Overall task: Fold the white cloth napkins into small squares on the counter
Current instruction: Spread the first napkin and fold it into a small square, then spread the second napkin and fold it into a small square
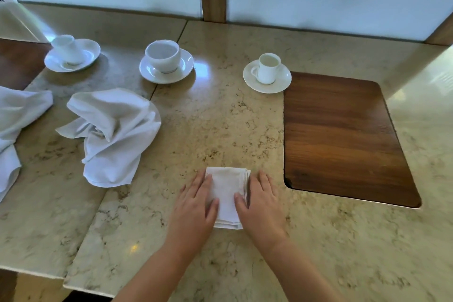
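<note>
A small folded white napkin (226,191) lies flat on the marble counter (220,117) just in front of me. My left hand (196,206) presses its left side with straight fingers. On the napkin's right side my right hand (261,201) lies flat the same way, thumb on the cloth. A crumpled white napkin (112,135) sits to the left, apart from both hands. Another loose white cloth (14,130) hangs over the counter's left edge.
Three white cups on saucers stand along the back: one at far left (71,54), one in the middle (165,61), one to the right (267,72). A dark wooden inset panel (343,137) fills the counter's right part. The counter's front edge runs at lower left.
</note>
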